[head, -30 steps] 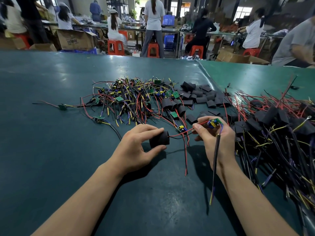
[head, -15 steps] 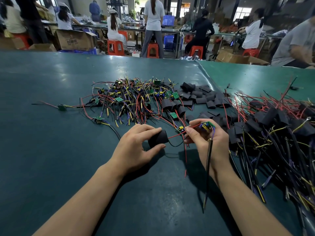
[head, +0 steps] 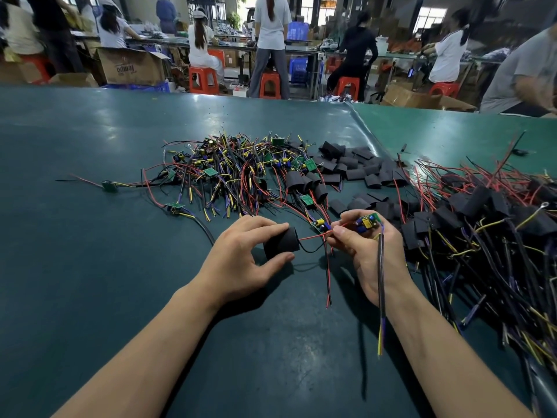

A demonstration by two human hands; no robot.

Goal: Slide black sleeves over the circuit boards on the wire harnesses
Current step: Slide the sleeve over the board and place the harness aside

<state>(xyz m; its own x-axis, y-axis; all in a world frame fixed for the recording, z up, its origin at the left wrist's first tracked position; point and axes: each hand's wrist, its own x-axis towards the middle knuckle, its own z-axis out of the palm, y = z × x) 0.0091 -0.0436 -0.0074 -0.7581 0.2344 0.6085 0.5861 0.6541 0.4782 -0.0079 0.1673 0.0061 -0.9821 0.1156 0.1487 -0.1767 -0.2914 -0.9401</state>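
Observation:
My left hand [head: 241, 254] grips a black sleeve [head: 281, 243] between thumb and fingers, just above the green table. A red and a black wire run out of the sleeve's right end to my right hand [head: 366, 245]. That hand pinches the wires and holds a small green circuit board [head: 367, 222] with blue and yellow parts. A black cable [head: 381, 276] with yellow and purple ends hangs from the board over my right wrist.
A pile of bare wire harnesses [head: 238, 170] lies behind my hands. Loose black sleeves [head: 358, 170] lie to its right. Sleeved harnesses [head: 488, 218] are heaped at the right. The green table [head: 90, 267] stretches left and near. People work at benches beyond.
My right hand has moved left toward the sleeve, and the wires between the hands have gone slack. The left hand holds the sleeve in nearly the same place.

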